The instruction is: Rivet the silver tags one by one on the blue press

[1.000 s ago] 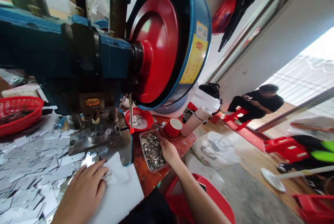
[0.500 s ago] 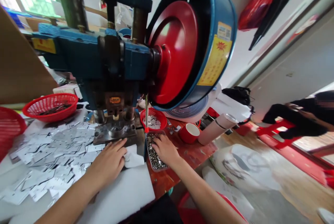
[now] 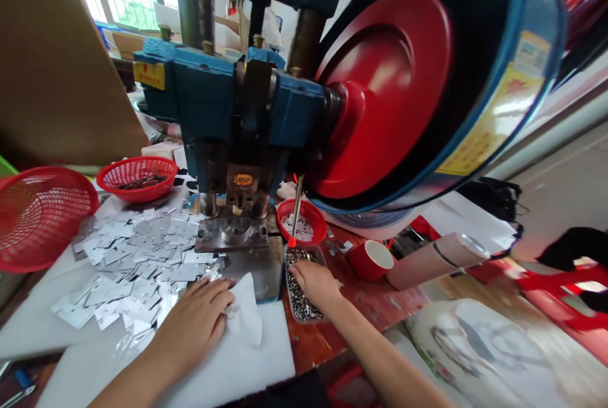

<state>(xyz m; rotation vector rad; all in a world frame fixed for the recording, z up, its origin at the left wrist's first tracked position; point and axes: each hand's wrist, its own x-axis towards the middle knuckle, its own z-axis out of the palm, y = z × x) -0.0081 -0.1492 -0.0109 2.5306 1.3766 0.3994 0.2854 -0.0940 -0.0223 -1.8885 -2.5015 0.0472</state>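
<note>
A crumpled white tissue (image 3: 249,316) is gripped between the thumb and fingers of my left hand (image 3: 197,319). That hand rests at the near edge of a pile of flat metal plates (image 3: 137,249), below the die (image 3: 232,234) of a blue press (image 3: 204,94). My right hand (image 3: 316,281) reaches into a clear plastic box (image 3: 308,318) of small shiny metal parts (image 3: 299,300). Its fingers are drawn together among the parts, and whatever lies between the fingertips is hidden.
Red baskets stand at the left (image 3: 45,218), behind the plates (image 3: 137,180) and behind the box (image 3: 304,215). A red cup (image 3: 370,262) and a pink flask (image 3: 434,262) stand to the right. The large red flywheel (image 3: 394,91) overhangs the table. White foam sheets (image 3: 270,344) lie in front.
My view has turned left and closer to the press. My left hand has drawn back from the die, with the tissue moving along. My right hand stays in the parts box.
</note>
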